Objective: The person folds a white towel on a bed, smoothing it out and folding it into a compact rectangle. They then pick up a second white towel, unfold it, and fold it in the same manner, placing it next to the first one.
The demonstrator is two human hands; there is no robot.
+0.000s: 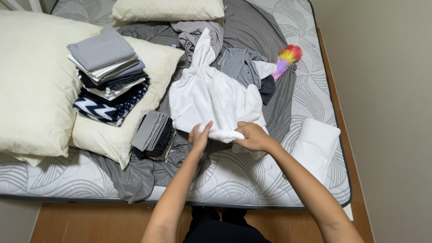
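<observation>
Left hand (199,136) and right hand (253,136) both pinch white towel (211,96) near edge, fingers closed; folded stack (109,76) at 10 o'clock.

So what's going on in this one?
A person stands at the foot of a bed, both hands on a white towel spread over a grey sheet. The left hand and right hand grip its near, rolled edge. A stack of folded clothes sits on a cream pillow, a smaller folded pile lies beside it, a folded white towel lies to the right, and a rainbow duster lies beyond.
</observation>
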